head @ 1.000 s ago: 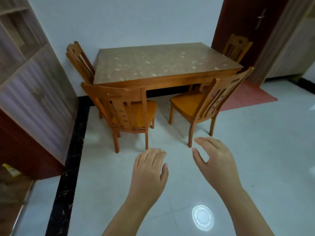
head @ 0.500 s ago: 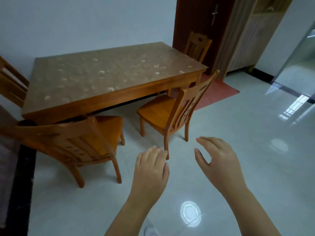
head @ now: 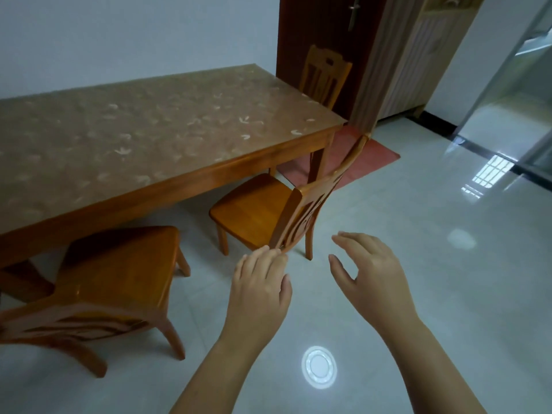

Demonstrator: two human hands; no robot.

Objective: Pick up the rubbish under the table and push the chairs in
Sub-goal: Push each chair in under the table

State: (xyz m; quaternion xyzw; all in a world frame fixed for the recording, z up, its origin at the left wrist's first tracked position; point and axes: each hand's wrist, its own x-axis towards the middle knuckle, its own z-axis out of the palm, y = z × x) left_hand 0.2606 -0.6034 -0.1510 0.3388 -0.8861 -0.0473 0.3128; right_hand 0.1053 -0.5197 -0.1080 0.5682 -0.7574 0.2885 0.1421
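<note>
A wooden table (head: 209, 180) with a patterned brown top fills the upper left. Two orange wooden chairs stand pulled out along its near side: the left chair (head: 119, 264) close to me and the right chair (head: 257, 210) with its back tilted toward me. A third chair (head: 324, 76) stands at the table's far end. My left hand (head: 260, 282) hovers empty, fingers loosely together, just before the right chair's back, fingertips near its lower edge. To its right floats my right hand (head: 370, 273), open with fingers spread. No rubbish shows under the table.
Glossy white tiles (head: 418, 249) cover the floor, with a round lamp reflection (head: 319, 366) near my arms. A red mat (head: 352, 156) lies by the dark door (head: 325, 31). A striped cabinet (head: 418, 55) and a glass sliding door (head: 513, 100) stand at the right.
The view has swung right and come closer to the table. The right chair now lies directly ahead of my hands; both hands keep the same open pose.
</note>
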